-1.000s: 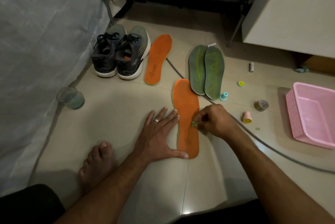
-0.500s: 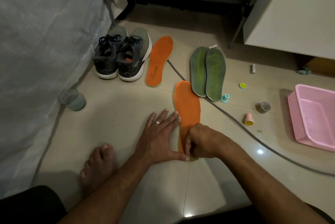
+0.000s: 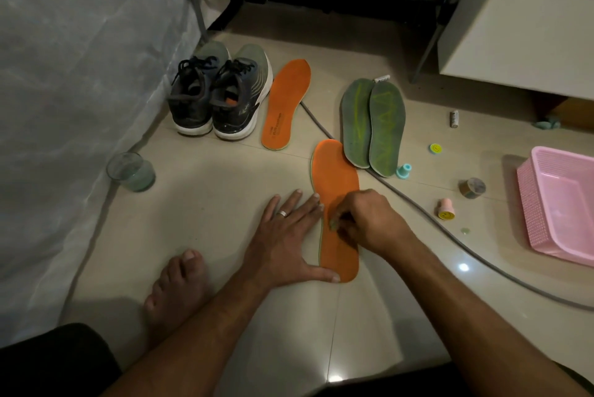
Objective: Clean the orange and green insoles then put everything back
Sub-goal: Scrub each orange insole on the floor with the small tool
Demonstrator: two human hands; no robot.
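Over at the far left a glass of greenish liquid (image 3: 131, 171) is sitting on the tiled floor (image 3: 209, 219), and beyond it a pair of dark sneakers (image 3: 218, 97) is standing beside one orange insole (image 3: 286, 104) that is lying flat, apart from the work. Nearer in, the left hand (image 3: 289, 236) is lying flat and spread, unclenched, its fingertips and thumb bracing the left edge of the second orange insole (image 3: 337, 168). That insole is running lengthwise away from the person, toe end far, heel end near. The right hand (image 3: 369, 223) is resting on top of its middle, fingers pinched around a small greenish scrap, probably a cleaning pad, though it is too small to tell. Any coming stroke is likely following that long axis, with the right hand nearer the uncovered toe half. Further right, the two green insoles (image 3: 373, 126) are waiting side by side, touching, and a pink basket (image 3: 559, 203) is sitting at the edge.
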